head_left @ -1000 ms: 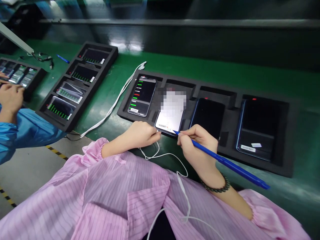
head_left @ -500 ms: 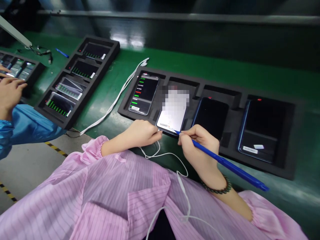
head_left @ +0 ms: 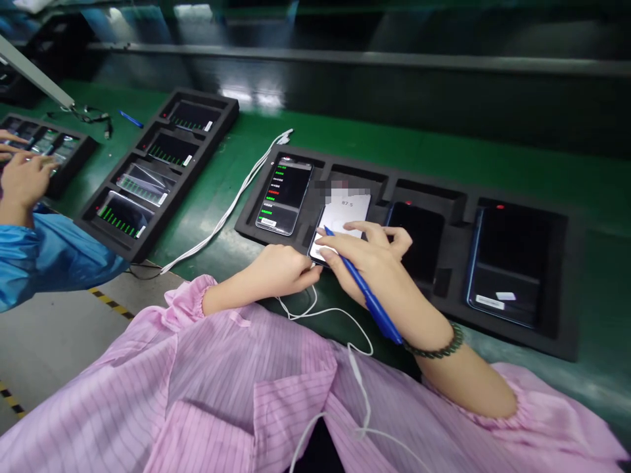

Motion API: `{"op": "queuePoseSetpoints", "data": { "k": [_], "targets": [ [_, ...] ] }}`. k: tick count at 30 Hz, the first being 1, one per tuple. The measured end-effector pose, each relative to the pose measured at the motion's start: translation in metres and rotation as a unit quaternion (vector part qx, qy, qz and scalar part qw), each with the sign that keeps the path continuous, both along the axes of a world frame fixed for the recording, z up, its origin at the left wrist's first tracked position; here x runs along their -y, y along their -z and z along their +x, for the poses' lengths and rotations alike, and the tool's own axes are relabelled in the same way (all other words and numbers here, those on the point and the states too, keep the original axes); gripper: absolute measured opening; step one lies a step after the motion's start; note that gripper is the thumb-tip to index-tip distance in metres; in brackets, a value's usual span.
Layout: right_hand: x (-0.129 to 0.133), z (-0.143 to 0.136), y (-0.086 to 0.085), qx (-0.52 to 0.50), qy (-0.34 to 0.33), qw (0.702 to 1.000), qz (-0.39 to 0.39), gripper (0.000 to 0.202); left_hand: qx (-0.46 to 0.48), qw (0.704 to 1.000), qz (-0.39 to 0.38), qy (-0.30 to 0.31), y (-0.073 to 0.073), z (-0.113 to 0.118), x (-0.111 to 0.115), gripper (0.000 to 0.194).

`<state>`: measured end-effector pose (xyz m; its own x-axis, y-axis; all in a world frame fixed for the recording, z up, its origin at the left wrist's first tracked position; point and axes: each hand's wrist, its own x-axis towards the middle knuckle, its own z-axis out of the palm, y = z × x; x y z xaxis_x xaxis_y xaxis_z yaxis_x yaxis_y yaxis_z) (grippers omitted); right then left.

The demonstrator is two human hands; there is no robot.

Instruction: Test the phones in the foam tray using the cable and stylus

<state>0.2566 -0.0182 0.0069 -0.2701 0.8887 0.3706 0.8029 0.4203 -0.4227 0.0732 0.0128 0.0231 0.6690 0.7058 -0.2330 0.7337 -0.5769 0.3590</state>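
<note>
A smartphone (head_left: 340, 213) with a lit white screen, showing "87.5", lies in the second slot of a black foam tray (head_left: 323, 172). My left hand (head_left: 283, 268) is closed at its lower left corner, on a thin white cable (head_left: 313, 301) by the phone's bottom edge; the plug is mostly hidden. Above the lower screen, my right hand (head_left: 374, 263) keeps a blue pen (head_left: 367, 292) tucked under its fingers, several of which reach over the glass. Left of it, another phone (head_left: 284, 197) displays green and red text lines. Two dark-screened phones (head_left: 417, 240) (head_left: 510, 263) occupy the slots to the right.
A second foam tray (head_left: 190, 187) of phones with green bars stands to the left, beside a bundle of white cables (head_left: 231, 203). Farther left are a co-worker's hands (head_left: 27, 177), blue sleeve (head_left: 59, 256) and another tray (head_left: 83, 154). Another blue pen (head_left: 131, 119) lies behind.
My right hand has moved left and up from the phone's lower edge to over its screen, fingers now spread out. The pen has swung steeper. My left hand stays at the corner.
</note>
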Motion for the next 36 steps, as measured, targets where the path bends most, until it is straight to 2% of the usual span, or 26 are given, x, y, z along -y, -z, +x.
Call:
{"op": "queuePoseSetpoints", "data": {
  "k": [2, 6, 9, 13, 18, 23, 30, 36],
  "targets": [
    [-0.001, 0.003, 0.005, 0.032, 0.002, 0.999, 0.016, 0.026, 0.002, 1.0, -0.001, -0.002, 0.0, -0.001, 0.0, 0.044],
    [0.005, 0.019, 0.008, 0.036, 0.048, 0.996, 0.069, 0.025, 0.012, 1.0, 0.001, -0.008, 0.002, -0.003, 0.001, 0.047],
    [0.01, 0.027, 0.004, 0.035, 0.032, 0.995, 0.084, 0.022, 0.022, 0.999, 0.01, -0.022, 0.003, -0.003, 0.002, 0.047],
    [0.012, 0.013, 0.002, 0.033, 0.023, 0.997, 0.059, 0.022, 0.016, 0.999, 0.001, -0.036, 0.002, -0.003, 0.003, 0.043],
    [0.008, -0.006, 0.002, 0.073, -0.024, 0.997, 0.031, 0.029, -0.003, 0.999, 0.004, -0.045, 0.0, -0.002, 0.001, 0.032],
    [0.014, 0.01, -0.001, 0.034, 0.015, 0.998, 0.054, 0.023, 0.038, 0.997, -0.001, -0.061, 0.003, -0.003, 0.0, 0.039],
    [0.025, 0.017, 0.006, 0.002, 0.023, 0.989, 0.146, 0.017, 0.076, 0.994, -0.002, -0.083, 0.007, -0.002, -0.001, 0.038],
    [0.028, 0.018, 0.007, 0.027, 0.004, 0.989, 0.142, 0.021, 0.065, 0.995, 0.012, -0.071, 0.007, -0.002, 0.004, 0.035]
  ]
}}
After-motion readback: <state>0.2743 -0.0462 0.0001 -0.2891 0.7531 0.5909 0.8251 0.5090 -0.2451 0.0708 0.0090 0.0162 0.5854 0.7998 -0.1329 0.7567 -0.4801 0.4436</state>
